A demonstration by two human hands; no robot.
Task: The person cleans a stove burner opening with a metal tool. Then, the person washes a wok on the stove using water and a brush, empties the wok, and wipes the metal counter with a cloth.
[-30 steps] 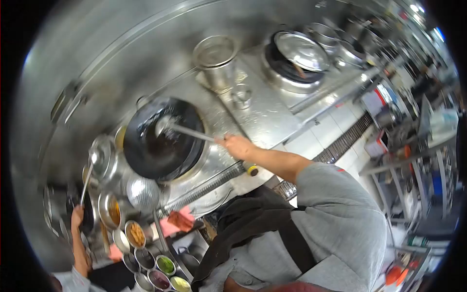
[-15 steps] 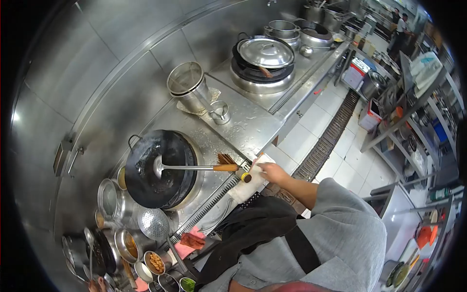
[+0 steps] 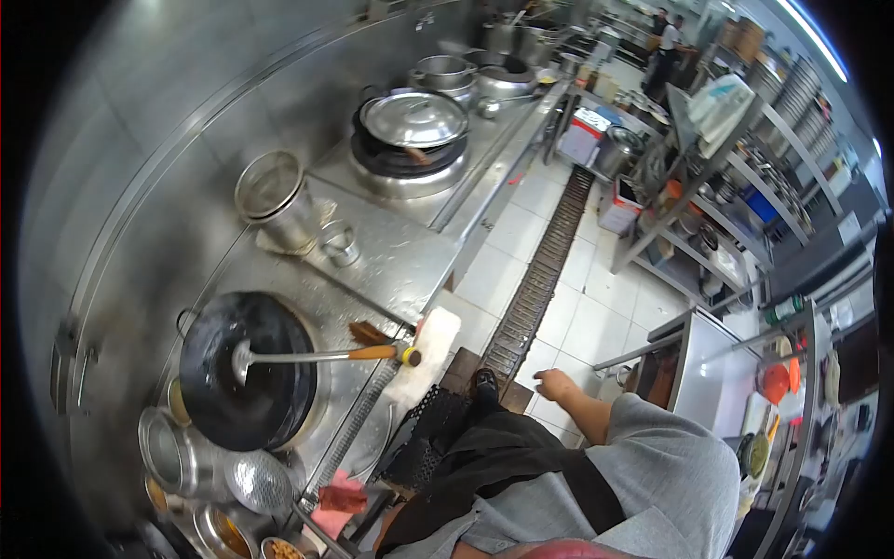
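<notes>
My right hand (image 3: 556, 384) is held over the tiled floor beside the counter, fingers partly stretched out and holding nothing. A folded white towel (image 3: 430, 349) lies on the counter edge to its left, apart from the hand. Next to the towel, a wooden-handled ladle (image 3: 303, 356) rests with its bowl in a dark wok (image 3: 247, 373) on the stove. A bamboo brush (image 3: 369, 334) lies behind the handle. My left hand is out of sight; only a bit of skin shows beside the apron.
A strainer pot (image 3: 272, 191) and a small metal cup (image 3: 339, 244) stand on the counter. Farther back is a lidded wok (image 3: 414, 119). A perforated skimmer (image 3: 259, 483) sits near the front. A drain grate (image 3: 526, 298) crosses the floor, and steel shelving (image 3: 708, 219) stands right.
My right hand has left the white towel and moved away over the floor. The view has turned right, so the stove sits farther left. The ladle still rests in the wok.
</notes>
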